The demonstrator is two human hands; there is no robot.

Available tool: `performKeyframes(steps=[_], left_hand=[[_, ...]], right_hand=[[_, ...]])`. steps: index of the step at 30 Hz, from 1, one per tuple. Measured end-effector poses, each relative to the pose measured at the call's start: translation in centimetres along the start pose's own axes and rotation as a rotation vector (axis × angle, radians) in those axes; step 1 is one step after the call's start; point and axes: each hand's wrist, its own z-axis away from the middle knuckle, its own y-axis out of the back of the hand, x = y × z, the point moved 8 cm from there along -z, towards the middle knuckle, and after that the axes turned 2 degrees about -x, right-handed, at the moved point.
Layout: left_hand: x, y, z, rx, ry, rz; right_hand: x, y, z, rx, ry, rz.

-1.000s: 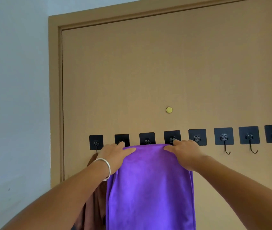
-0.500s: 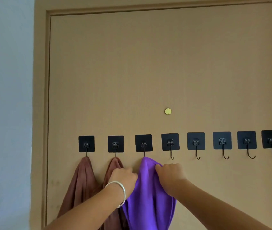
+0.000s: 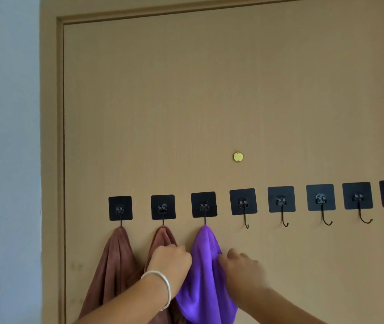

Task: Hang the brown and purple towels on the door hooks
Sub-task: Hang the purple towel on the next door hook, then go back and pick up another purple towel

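1. One big tan door (image 3: pixel 209 90) takes up nearly the whole head view, with its frame (image 3: pixel 49 136) and a strip of pale wall (image 3: pixel 6 136) off to the left.
2. Brown towel (image 3: pixel 112 260) is up already. It's caught on the first two hooks from the left, bunched to a peak under each and sagging between them.
3. Purple towel (image 3: pixel 203 272) hangs from the third hook (image 3: pixel 203 205), gathered to a point just below it and draping down out of view.
4. Left hand (image 3: pixel 171 259), silver bangle (image 3: pixel 162 286) on the wrist, is at the purple towel's left edge with fingers curled. Looks like it's pinching the fabric, but the fingertips are hidden, so can't really say.
5. Right hand (image 3: pixel 242 265) is touching the towel's right edge, fingers loosely bent. I can't make out a real grip there either.
6. Eight black stick-on hooks run in a row, and the five on the right are bare.
7. Tiny brass peephole (image 3: pixel 238 157) sits above the row.
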Motion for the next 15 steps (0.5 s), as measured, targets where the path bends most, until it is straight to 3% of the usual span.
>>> performKeyframes(steps=[3,7,15], left_hand=[[-1.0,5.1,-0.2,0.198,0.003,0.071],[2.1,10.5,-0.8,0.481,-0.128,0.189],[15.3,14.6,-4.3,0.564,-0.297,0.317]], right_hand=[[1.9,2.4,1.1,0.111,-0.041,-0.083],[6.3,6.8,3.7,0.317,-0.099,-0.121],[18.3,9.7,11.7,0.402,-0.352,0.104]])
